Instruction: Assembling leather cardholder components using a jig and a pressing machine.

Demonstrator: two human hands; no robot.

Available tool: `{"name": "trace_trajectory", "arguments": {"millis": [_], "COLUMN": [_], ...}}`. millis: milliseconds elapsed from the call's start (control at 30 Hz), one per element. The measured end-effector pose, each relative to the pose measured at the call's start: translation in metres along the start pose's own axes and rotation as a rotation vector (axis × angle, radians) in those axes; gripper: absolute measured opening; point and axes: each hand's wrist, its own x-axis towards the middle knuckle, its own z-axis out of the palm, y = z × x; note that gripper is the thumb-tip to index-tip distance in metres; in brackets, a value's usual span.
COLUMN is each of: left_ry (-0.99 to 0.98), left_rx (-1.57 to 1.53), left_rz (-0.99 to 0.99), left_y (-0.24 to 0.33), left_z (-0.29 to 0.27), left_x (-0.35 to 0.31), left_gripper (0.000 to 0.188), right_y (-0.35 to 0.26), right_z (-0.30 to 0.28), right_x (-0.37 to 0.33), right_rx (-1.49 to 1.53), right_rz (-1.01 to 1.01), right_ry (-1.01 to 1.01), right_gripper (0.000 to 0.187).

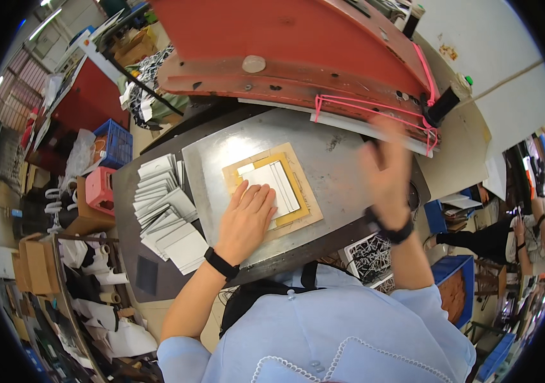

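Left hand (pixel 247 217), laid flat, gripping nothing, white panel (pixel 283 188) under its fingertips, pale stacked pieces (pixel 165 204) to its left; right hand (pixel 390 172), blurred, thumb and fingers spread, apparently empty, red machine (pixel 298 38) beyond.

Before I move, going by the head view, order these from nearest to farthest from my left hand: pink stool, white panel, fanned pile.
From your left hand:
1. White panel, under its fingertips.
2. Fanned pile, to its left.
3. Pink stool, farther left, beyond the table.
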Motion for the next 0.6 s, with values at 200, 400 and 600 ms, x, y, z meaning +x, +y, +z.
{"name": "trace_trajectory", "arguments": {"millis": [200,400,600], "left_ry": [0.234,0.35,0.081], "left_rx": [-0.266,-0.452,-0.805], "left_rz": [-0.257,-0.452,-0.29], "left_y": [-0.013,-0.011,0.029], "left_z": [-0.032,-0.071,-0.099], "left_x": [-0.015,-0.065,-0.057], "left_gripper": [0.042,0.03,0.022], "right_y": [0.104,0.126,0.089], "right_z": [-0.079,-0.072,-0.08], "right_x": [0.094,0.094,0.073], "right_rx": [0.276,0.579,0.52], "right_rz": [0.305,0.362,0.354], "right_ry": [0.357,0.302,0.256], "right_gripper": [0.056,0.044,0.054]}}
